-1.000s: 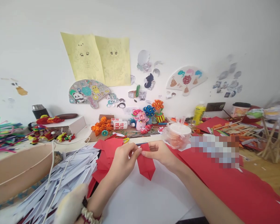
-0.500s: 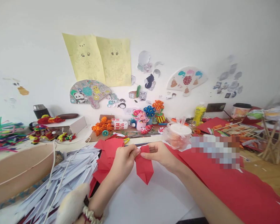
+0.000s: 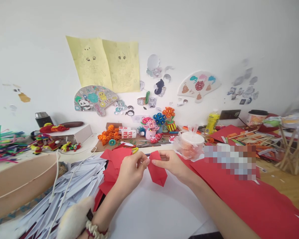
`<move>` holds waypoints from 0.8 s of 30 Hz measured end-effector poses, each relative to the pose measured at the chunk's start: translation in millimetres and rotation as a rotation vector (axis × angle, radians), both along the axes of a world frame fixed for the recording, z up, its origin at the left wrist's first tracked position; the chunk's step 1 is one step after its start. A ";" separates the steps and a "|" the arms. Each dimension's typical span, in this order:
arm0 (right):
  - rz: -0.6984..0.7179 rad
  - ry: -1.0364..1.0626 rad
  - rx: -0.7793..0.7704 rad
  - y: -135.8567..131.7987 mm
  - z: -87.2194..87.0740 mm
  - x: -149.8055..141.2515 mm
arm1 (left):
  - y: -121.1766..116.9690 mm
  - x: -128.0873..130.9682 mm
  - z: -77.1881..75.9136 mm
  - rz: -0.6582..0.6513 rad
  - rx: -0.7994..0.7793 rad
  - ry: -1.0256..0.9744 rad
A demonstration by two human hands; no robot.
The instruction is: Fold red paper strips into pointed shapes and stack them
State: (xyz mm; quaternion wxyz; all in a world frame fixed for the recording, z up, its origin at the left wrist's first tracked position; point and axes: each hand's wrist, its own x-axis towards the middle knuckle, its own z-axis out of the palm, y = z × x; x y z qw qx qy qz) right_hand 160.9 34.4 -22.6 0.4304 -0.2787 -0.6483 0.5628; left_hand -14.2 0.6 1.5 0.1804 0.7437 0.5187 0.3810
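Observation:
A small folded piece of red paper (image 3: 158, 173) is held up over a white sheet (image 3: 151, 209), its lower end folded to a point. My right hand (image 3: 170, 163) pinches its upper right side, thumb in front and fingers behind. At the upper left edge, my left hand (image 3: 134, 166) has thumb and index finger pinched together on the paper. Just left of my left hand lies a pile of folded red papers (image 3: 116, 157). A scrunchie (image 3: 97, 229) circles my left wrist.
Folded white paper strips (image 3: 77, 186) heap up at left beside a beige basket (image 3: 22, 176) and a white cable. Large red sheets (image 3: 239, 196) cover the right side. A lidded plastic tub (image 3: 191, 142) and pipe-cleaner flowers (image 3: 150, 124) stand at the back.
The red paper has risen slightly and tilted, its pointed end swinging right and up. My left fingers have shifted along its upper left edge.

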 end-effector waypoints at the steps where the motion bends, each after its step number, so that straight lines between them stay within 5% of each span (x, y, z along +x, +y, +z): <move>1: 0.006 -0.009 0.003 -0.4 0.2 0.1 | 0.1 -0.1 0.3 0.008 -0.012 0.003; 9: 0.008 -0.200 0.052 -0.6 -1.8 -2.1 | 4.0 -3.8 -0.9 -0.040 -0.051 -0.129; 16: -0.665 0.097 0.160 18.5 -6.8 -0.2 | 8.9 -6.9 -0.8 0.132 -0.140 -0.621; 18: -0.746 0.143 0.143 19.3 -6.6 -0.5 | 6.9 -4.4 2.0 0.114 -0.191 -0.776; 24: -0.250 0.000 -0.065 5.1 -2.2 -8.1 | -2.6 13.5 2.8 -0.050 -0.370 -0.985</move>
